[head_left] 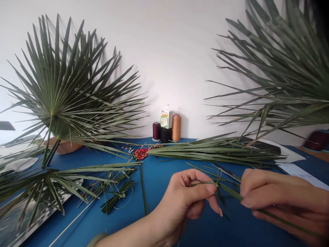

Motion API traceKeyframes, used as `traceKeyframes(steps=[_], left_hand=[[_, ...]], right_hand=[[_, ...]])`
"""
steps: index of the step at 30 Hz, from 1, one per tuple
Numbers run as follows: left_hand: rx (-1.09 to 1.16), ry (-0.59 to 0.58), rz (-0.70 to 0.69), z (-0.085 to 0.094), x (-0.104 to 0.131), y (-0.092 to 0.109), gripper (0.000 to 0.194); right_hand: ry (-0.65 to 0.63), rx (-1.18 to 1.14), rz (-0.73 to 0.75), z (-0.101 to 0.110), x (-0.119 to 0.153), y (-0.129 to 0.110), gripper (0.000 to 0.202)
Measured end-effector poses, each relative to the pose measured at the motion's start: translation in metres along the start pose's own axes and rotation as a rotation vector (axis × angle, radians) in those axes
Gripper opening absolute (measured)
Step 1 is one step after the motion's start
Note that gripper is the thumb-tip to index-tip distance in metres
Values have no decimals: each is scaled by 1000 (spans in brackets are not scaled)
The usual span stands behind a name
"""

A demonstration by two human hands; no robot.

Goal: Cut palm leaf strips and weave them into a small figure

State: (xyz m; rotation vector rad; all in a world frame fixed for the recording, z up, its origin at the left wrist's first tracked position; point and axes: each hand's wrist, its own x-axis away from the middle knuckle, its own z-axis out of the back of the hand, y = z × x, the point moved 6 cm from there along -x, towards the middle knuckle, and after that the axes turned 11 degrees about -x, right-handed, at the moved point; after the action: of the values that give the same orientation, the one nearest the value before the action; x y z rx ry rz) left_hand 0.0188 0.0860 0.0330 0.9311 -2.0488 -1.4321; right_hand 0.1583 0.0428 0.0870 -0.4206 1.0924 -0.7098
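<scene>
My left hand [191, 192], with a ring on one finger, pinches a small knotted piece of green leaf strips [218, 184] between thumb and index finger. From that knot a long narrow strip [231, 192] runs right into my right hand [280, 199], whose thumb and fingers are closed on it. The strip's far end trails out below my right hand toward the lower right. Thin strip ends hang below the knot. Behind my hands, partly covered by my right hand, lies a pointed metal tool [226, 172].
Fan palm leaves [55, 103] stand at left and more [290, 68] at right. A bundle of cut strips [205, 151] crosses the blue table [102, 226]. Thread spools [176, 127] and a small box [166, 117] stand by the wall. A red rose patch [141, 154] and tied leaf pieces [117, 197] lie left.
</scene>
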Motion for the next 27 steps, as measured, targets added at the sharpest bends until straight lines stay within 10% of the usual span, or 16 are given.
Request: traceKeyframes(steps=[10,19,27], left_hand=[[-60,36,-48,4,-2,0,15],[-195,111,-85,1,1,1,12],[-215,154,-123,2,0,1,14]], right_hand=[[463,-218,-523,2,20,34,19],[394,381,-257,2,20,14,14],[46,482,-27,-20,4,-7,9]])
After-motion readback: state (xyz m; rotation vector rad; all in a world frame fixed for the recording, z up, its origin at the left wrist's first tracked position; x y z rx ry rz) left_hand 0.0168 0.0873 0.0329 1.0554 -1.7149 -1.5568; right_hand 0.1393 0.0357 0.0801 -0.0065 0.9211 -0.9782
